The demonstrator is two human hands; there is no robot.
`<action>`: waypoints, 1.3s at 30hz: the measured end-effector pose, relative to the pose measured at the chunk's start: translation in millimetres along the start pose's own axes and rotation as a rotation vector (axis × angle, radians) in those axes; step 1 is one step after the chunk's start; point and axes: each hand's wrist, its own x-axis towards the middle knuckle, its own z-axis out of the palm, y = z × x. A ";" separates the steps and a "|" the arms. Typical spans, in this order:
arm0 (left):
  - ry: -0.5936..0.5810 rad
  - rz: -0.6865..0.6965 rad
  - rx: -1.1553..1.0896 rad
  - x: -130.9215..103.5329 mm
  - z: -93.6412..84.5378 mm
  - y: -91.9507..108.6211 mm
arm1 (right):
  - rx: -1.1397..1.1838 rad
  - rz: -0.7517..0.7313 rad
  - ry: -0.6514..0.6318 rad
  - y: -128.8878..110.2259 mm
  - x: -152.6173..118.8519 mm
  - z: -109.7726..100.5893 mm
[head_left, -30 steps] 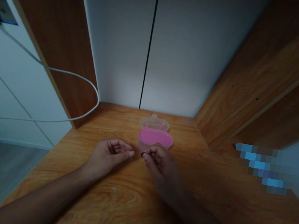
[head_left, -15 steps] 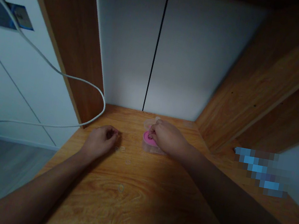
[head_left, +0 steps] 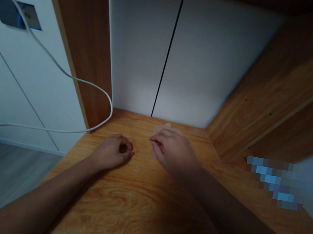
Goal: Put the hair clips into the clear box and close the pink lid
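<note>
My left hand point(head_left: 112, 151) rests on the wooden tabletop with its fingers curled and the thumb close to the fingertips. Whatever it may hold is too small to make out. My right hand point(head_left: 179, 151) is pinched, its fingertips pointing left above the table; I cannot tell what lies between them. Beneath it is a small clear and pink container point(head_left: 153, 153), mostly hidden, with a translucent flap, apparently its lid point(head_left: 159, 129), behind. A thin pale ring point(head_left: 136, 168) and another small ring point(head_left: 129, 196) lie between my arms.
A white cable point(head_left: 84, 81) loops over the left side of the wooden tabletop point(head_left: 96, 219). White panels point(head_left: 144, 50) close off the back, and wooden boards point(head_left: 259, 82) flank it. On the right lies a blurred bluish thing point(head_left: 272, 181).
My right hand has lifted its fingers from the pink container and shifted left, now covering most of it. My left hand has moved slightly right, over the nearby small rings. The view has shifted a little.
</note>
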 end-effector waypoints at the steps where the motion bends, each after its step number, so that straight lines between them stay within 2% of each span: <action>1: -0.003 0.005 0.004 0.0 1.1 0.2 | 0.043 -0.002 0.018 -7.4 -5.2 5.6; 4: -0.030 0.009 0.010 0.4 4.7 0.0 | 0.156 -0.007 0.002 -23.7 -22.5 30.0; 8: -0.059 0.024 0.008 -0.1 6.7 3.3 | 0.267 0.057 0.047 -29.2 -39.5 61.4; 12: -0.027 0.075 -0.118 -4.1 5.5 18.0 | 0.387 0.196 0.159 -24.6 -45.1 74.3; 15: -0.075 0.003 -0.402 -8.1 9.5 32.8 | 0.458 0.186 0.215 -17.9 -46.4 74.4; 21: -0.136 -0.249 -1.030 -15.3 31.5 49.4 | 0.481 0.012 0.289 1.6 -58.5 67.8; 24: -0.185 -0.345 -1.216 -19.1 36.8 55.6 | 0.484 -0.083 0.299 10.4 -68.5 63.8; 29: -0.238 -0.400 -1.274 -23.5 33.9 70.5 | 0.525 -0.185 0.363 17.6 -81.0 58.7; 39: -0.176 -0.364 -1.155 -25.5 35.3 76.5 | 0.706 -0.004 0.361 15.0 -87.7 53.5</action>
